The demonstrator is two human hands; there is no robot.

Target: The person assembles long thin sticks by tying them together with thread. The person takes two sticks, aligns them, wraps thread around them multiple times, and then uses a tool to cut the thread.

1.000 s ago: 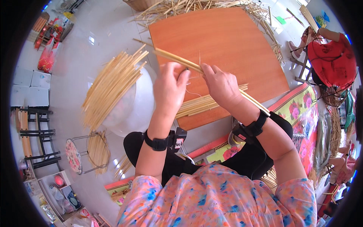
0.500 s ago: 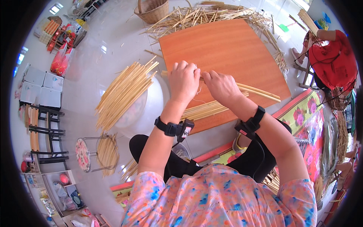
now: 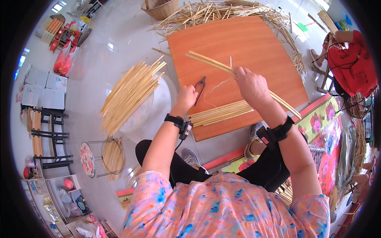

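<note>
My right hand (image 3: pixel 253 86), above the table's middle, is closed around a couple of long pale stalks (image 3: pixel 208 61) that slant from upper left to lower right. A thin white thread (image 3: pixel 217 86) trails from near its fingers down to the tabletop. At the table's left edge my left hand (image 3: pixel 186 98) is closed, its fingers against a dark pair of pliers (image 3: pixel 201 84) with partly reddish handles. The fingers hide part of this tool. Just in front of both hands, a flat row of stalks (image 3: pixel 220 114) lies side by side on the orange-brown wooden table (image 3: pixel 246 43).
Left of the table, a large bundle of stalks (image 3: pixel 129 97) rests on a whitish rounded support (image 3: pixel 164 99). Loose stalks (image 3: pixel 222 15) and a woven basket (image 3: pixel 162 10) lie beyond the table. A flower-topped stool (image 3: pixel 87 160) is tipped over at left. Someone in red (image 3: pixel 351 61) sits at right.
My hands have parted: the right went rightward, lifting and tilting the stalks, while the left dropped down and left to the pliers. The pliers and the thread on the table now show.
</note>
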